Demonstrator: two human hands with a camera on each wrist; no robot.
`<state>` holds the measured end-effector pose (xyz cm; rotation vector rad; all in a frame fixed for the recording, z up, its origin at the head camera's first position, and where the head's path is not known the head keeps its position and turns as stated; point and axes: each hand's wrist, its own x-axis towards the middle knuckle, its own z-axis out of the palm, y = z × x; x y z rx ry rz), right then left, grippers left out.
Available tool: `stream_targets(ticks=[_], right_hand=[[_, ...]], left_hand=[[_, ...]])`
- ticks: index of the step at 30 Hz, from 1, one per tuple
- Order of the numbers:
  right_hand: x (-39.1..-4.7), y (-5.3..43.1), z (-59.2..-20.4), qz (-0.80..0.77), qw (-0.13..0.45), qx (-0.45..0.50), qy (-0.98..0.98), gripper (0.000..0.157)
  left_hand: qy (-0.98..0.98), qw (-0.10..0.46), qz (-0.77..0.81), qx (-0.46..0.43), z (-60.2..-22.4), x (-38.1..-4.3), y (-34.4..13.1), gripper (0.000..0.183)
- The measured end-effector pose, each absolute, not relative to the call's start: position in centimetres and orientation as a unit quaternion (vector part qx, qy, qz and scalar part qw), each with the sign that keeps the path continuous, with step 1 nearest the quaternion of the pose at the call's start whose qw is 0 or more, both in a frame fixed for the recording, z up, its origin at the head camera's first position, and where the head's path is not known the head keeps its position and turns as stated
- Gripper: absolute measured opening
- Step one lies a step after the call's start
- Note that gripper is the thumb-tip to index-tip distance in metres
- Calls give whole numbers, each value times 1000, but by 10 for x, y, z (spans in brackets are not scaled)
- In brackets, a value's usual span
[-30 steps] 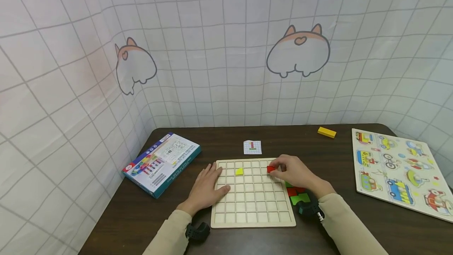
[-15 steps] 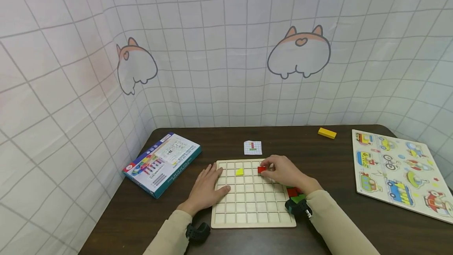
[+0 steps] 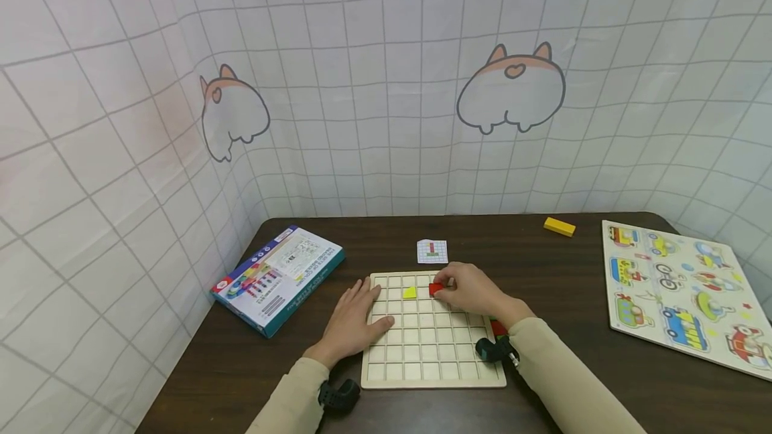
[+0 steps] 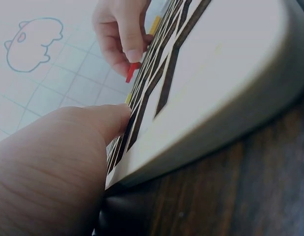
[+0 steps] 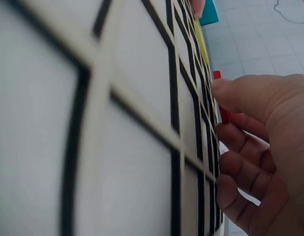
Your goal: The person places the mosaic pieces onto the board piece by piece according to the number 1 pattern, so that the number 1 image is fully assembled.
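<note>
A pale wooden grid board (image 3: pixel 428 353) lies in front of the person, with a yellow tile (image 3: pixel 409 293) in one of its upper cells. Between thumb and fingers the right hand (image 3: pixel 473 288) pinches a red tile (image 3: pixel 435 289), tilted over the upper part of the board, right of the yellow one. In the right wrist view the red tile (image 5: pixel 223 116) shows edge-on at the thumb tip. The left hand (image 3: pixel 352 320) rests with fingers spread on the board's left edge, its thumb (image 4: pixel 115 123) lying over the rim.
A small card with a printed grid pattern (image 3: pixel 431 252) lies behind the board. Red and green pieces (image 3: pixel 498 328) sit partly hidden beneath the right forearm. A flat box (image 3: pixel 277 280) stands left, a yellow block (image 3: pixel 559 227) back right, and a picture board (image 3: pixel 687 293) far right.
The right hand has carried the red tile leftward across the top of the board, closer to the yellow tile. The left hand stays in place.
</note>
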<state>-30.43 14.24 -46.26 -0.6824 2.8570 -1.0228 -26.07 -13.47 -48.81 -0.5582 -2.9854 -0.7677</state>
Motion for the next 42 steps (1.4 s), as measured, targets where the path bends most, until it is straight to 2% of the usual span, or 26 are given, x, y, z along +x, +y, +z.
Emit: stream_targets(ticks=[19, 42], right_hand=[[-307, 122, -469, -328, -6, -226, 917, 17], [-305, 120, -472, -321, -13, -213, 923, 20]], left_hand=[[-953, 1, -249, -171, -490, -261, -134, 73], [-954, 5, -247, -173, -493, -264, -134, 74]])
